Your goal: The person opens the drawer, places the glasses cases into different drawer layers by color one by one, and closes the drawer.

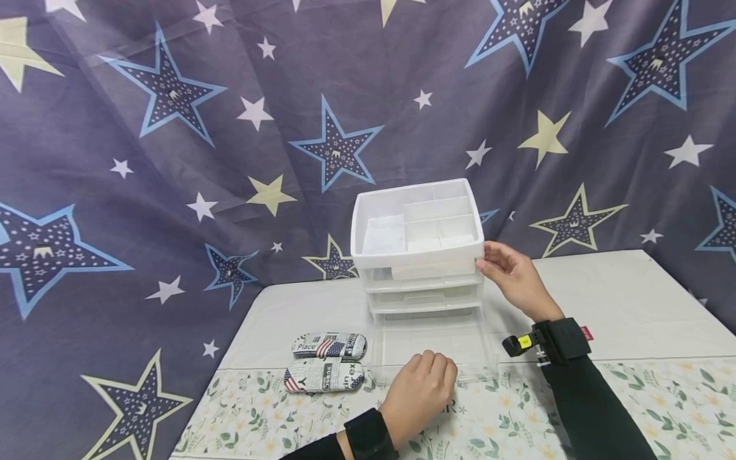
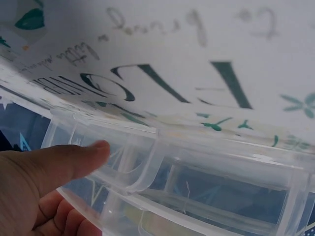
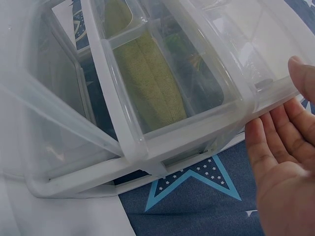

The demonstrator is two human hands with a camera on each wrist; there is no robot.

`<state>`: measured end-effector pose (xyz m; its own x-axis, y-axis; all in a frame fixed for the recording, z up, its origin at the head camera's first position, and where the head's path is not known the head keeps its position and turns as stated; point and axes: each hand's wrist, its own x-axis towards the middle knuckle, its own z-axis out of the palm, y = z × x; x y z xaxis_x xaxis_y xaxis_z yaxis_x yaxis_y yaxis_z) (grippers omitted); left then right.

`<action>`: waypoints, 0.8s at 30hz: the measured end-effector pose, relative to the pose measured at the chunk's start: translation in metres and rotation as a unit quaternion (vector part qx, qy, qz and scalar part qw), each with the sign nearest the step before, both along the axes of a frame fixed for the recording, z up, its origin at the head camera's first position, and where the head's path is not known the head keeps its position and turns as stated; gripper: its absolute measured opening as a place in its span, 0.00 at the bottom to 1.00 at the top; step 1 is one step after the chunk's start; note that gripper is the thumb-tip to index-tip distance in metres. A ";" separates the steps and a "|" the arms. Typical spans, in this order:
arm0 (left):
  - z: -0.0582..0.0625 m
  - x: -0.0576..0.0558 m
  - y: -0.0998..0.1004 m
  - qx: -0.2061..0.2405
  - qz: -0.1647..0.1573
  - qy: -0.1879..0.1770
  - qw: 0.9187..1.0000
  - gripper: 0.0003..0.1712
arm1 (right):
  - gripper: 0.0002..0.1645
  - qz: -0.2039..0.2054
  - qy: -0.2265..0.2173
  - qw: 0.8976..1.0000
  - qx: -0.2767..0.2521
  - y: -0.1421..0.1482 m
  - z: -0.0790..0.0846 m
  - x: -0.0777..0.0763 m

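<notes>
A white plastic drawer unit (image 1: 425, 259) with a divided top tray stands on the table. Its clear bottom drawer (image 1: 431, 335) is pulled out towards me. My left hand (image 1: 422, 390) is at that drawer's front; in the left wrist view its thumb (image 2: 81, 164) lies along the clear front panel with the fingers curled at the edge. With my right hand (image 1: 517, 278) I hold the unit's upper right corner, thumb at the front and fingers along the side. In the right wrist view, a yellow-green textured thing (image 3: 147, 81) shows inside another drawer.
Two oblong, rounded newsprint-and-flag-patterned pieces (image 1: 324, 375), like eyeglass-case halves, lie left of the bottom drawer. A white cloth with a floral front strip (image 1: 247, 402) covers the table. Behind hangs a dark star-patterned curtain (image 1: 230, 160).
</notes>
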<state>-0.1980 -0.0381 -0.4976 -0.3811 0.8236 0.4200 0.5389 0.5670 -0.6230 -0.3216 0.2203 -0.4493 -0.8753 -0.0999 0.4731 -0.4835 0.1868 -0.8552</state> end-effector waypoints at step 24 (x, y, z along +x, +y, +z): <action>0.027 -0.020 -0.073 0.014 -0.096 -0.196 0.976 0.23 | 0.29 0.002 -0.010 1.000 -0.001 0.000 0.002 0.001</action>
